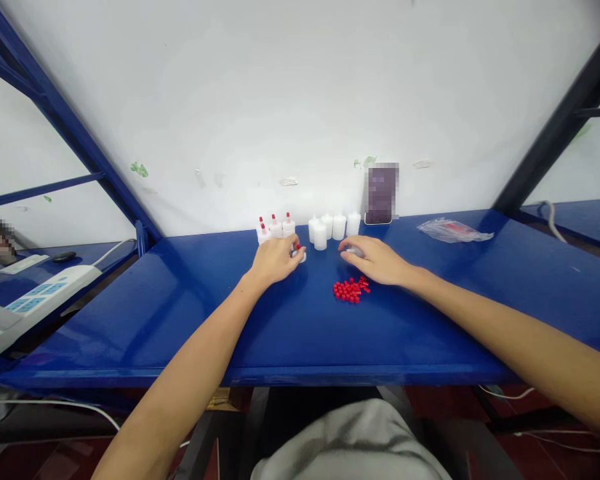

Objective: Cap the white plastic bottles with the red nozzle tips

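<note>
My left hand (279, 258) is closed around a small white squeeze bottle (301, 256) with a red cap, mostly hidden by the fingers. Beside and behind that hand stand several white bottles (275, 229) with red-tipped nozzles. Across from it, my right hand (373, 258) curls round another white bottle (354, 252), of which only a part shows between thumb and fingers. Several white bottles (321, 237) without red tips stand upright between and behind the hands. A loose pile of small red caps (351, 290) lies on the blue table (300, 333), just in front of my right hand.
A phone-like device (380, 195), blurred out, leans against the white wall at the back. To the right lies a clear plastic bag (454, 231) with something red in it. A white power strip (40, 300) is at the far left, by the blue metal frame (75, 127).
</note>
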The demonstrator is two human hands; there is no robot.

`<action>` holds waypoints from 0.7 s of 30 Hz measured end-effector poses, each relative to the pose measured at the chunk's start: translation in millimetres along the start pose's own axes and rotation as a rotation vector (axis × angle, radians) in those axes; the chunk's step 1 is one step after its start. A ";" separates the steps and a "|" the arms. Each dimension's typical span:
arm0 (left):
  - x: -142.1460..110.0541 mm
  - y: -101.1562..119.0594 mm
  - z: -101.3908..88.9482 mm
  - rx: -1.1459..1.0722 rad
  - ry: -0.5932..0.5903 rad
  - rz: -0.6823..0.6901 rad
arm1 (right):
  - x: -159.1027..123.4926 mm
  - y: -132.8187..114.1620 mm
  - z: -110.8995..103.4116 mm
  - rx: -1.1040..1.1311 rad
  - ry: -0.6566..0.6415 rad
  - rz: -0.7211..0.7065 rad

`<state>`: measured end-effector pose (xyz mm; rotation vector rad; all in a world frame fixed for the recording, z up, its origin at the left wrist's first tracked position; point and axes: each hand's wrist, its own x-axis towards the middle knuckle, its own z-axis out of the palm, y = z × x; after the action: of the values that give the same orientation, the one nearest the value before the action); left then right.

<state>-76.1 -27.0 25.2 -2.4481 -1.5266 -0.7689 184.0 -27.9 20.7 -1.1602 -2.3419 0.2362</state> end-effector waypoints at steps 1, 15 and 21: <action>-0.1 -5.6 -1.1 0.073 -0.030 -0.029 | 0.6 2.8 0.4 -0.012 -0.003 0.004; -7.2 26.0 6.7 -0.207 -0.203 0.312 | 3.1 8.7 2.8 -0.018 0.015 -0.011; -9.1 44.7 16.9 -0.248 -0.325 0.518 | 3.6 6.5 1.9 -0.022 0.025 -0.015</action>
<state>-34.4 -48.6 12.2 -3.0775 -0.8251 -0.4996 185.7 -21.0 18.0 -1.1488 -2.3357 0.1903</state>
